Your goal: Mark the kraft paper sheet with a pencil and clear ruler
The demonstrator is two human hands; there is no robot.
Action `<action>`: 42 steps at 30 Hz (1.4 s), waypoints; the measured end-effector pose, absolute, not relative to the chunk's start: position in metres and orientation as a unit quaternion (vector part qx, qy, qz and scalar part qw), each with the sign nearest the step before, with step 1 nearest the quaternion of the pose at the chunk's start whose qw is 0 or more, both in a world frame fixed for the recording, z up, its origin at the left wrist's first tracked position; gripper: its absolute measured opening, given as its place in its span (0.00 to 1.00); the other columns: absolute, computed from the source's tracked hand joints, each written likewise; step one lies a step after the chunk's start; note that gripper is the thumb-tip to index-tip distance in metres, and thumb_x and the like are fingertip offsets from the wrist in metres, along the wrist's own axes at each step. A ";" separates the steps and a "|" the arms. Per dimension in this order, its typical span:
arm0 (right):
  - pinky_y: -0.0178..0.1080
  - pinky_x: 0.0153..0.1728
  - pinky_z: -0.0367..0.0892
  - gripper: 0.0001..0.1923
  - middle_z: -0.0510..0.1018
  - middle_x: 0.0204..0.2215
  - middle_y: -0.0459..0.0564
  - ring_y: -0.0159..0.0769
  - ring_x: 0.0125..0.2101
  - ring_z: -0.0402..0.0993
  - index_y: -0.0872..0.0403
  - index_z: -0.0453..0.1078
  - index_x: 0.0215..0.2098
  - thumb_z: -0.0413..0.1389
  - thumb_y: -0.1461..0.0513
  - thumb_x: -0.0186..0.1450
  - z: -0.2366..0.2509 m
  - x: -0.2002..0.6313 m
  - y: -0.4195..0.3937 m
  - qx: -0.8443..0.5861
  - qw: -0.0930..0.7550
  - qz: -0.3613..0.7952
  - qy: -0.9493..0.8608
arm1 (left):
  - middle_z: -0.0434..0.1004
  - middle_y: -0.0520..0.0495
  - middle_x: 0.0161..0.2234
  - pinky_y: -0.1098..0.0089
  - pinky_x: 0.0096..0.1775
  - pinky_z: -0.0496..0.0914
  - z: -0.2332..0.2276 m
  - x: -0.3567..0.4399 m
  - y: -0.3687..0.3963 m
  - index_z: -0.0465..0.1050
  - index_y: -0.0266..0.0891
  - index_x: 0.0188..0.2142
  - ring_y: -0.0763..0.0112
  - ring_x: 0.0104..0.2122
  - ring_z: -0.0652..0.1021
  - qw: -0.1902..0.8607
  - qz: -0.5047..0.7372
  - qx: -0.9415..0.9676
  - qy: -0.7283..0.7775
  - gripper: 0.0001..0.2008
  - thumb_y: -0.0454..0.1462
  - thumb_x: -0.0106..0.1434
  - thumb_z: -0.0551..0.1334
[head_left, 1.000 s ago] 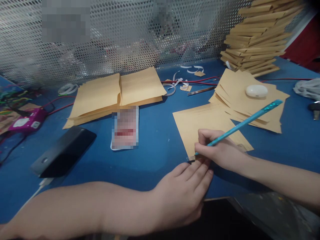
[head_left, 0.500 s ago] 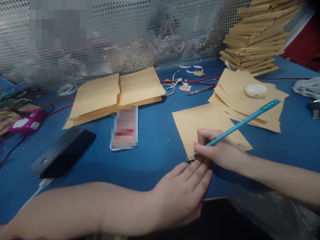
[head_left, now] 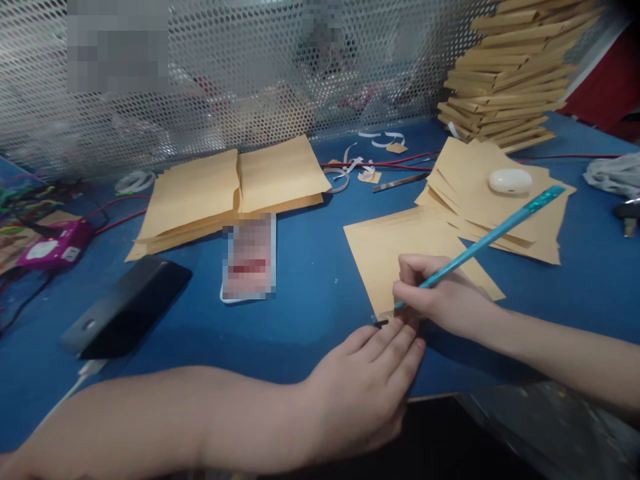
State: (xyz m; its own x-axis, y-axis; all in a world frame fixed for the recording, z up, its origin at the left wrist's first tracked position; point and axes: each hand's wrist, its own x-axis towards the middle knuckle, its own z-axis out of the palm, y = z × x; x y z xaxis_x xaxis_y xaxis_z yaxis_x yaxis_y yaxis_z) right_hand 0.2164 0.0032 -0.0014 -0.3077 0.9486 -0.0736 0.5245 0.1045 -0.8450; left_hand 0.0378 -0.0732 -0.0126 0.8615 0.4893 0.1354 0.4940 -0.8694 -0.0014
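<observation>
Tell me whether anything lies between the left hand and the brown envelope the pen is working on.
Nothing visible does. The left hand lies flat, its fingertips at the near edge of the brown envelope, where the right hand presses the teal pen tip.

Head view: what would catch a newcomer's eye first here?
The right hand, near the front edge of the blue table, grips a teal pen with its tip on the near corner of a brown envelope. The left hand lies flat just in front, fingertips at that corner. At the far right, a tall leaning stack of envelopes stands against the perforated metal screen.
</observation>
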 end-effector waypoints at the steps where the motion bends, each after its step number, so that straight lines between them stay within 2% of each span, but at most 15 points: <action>1: 0.34 0.20 0.55 0.13 0.61 0.15 0.39 0.30 0.20 0.59 0.51 0.53 0.18 0.53 0.66 0.55 -0.002 0.216 0.004 -0.529 0.259 0.411 -0.696 | 0.54 0.34 0.63 0.63 0.55 0.57 -0.013 0.038 -0.073 0.56 0.25 0.61 0.56 0.62 0.59 0.018 -0.066 -0.965 -0.255 0.27 0.40 0.68 0.49; 16: 0.34 0.21 0.55 0.12 0.64 0.15 0.39 0.30 0.20 0.62 0.51 0.53 0.18 0.52 0.66 0.54 -0.004 0.215 0.004 -0.530 0.256 0.431 -0.684 | 0.54 0.35 0.63 0.64 0.55 0.57 -0.011 0.037 -0.074 0.56 0.25 0.61 0.57 0.61 0.59 0.020 -0.055 -0.965 -0.255 0.27 0.41 0.68 0.49; 31: 0.34 0.20 0.55 0.13 0.61 0.15 0.38 0.29 0.20 0.60 0.51 0.53 0.18 0.52 0.67 0.55 -0.003 0.215 0.005 -0.517 0.254 0.437 -0.691 | 0.53 0.34 0.64 0.63 0.56 0.56 -0.012 0.037 -0.073 0.55 0.25 0.62 0.56 0.62 0.59 0.018 -0.055 -0.965 -0.257 0.28 0.41 0.67 0.50; 37: 0.34 0.19 0.50 0.14 0.55 0.15 0.38 0.28 0.19 0.53 0.51 0.49 0.17 0.51 0.67 0.53 0.002 0.216 0.008 -0.533 0.265 0.403 -0.695 | 0.53 0.35 0.64 0.63 0.56 0.56 -0.011 0.038 -0.072 0.55 0.25 0.62 0.56 0.62 0.58 0.012 -0.050 -0.965 -0.258 0.27 0.41 0.68 0.49; 42: 0.34 0.19 0.50 0.14 0.54 0.14 0.37 0.28 0.19 0.52 0.51 0.49 0.16 0.51 0.67 0.53 0.002 0.217 0.009 -0.536 0.257 0.413 -0.690 | 0.54 0.35 0.63 0.63 0.56 0.56 -0.013 0.038 -0.073 0.55 0.25 0.62 0.56 0.62 0.59 0.012 -0.056 -0.965 -0.258 0.27 0.41 0.68 0.49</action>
State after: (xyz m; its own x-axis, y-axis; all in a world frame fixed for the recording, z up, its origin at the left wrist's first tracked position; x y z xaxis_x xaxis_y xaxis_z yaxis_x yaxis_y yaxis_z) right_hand 0.2167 0.0088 0.0018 -0.2939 0.9518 -0.0876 0.5264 0.0847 -0.8460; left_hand 0.0379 -0.0732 -0.0133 0.8610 0.4954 0.1149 0.4982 -0.8671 0.0057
